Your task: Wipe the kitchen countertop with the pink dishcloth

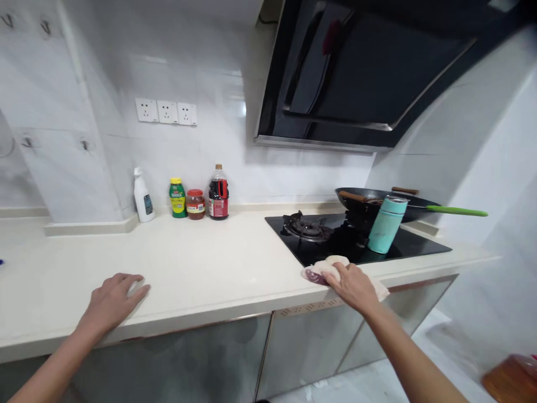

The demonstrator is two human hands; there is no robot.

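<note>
The left hand [115, 299] rested empty and palm-down on the counter [201, 263], while the right hand [350, 282] grasped a crumpled cloth [327, 271], which lay under its fingers at the front edge, with a loose end past the wrist. Just beyond the right hand, on the stove [331, 252], stood a tall, narrow flask [385, 229] that a wide sweep of that arm could have toppled. Farther off, the cloth could have snagged on the burner [308, 229] ahead and to the left, or a long reach rightward could have bumped the green handle [457, 210] jutting from the wok [419, 203].
</note>
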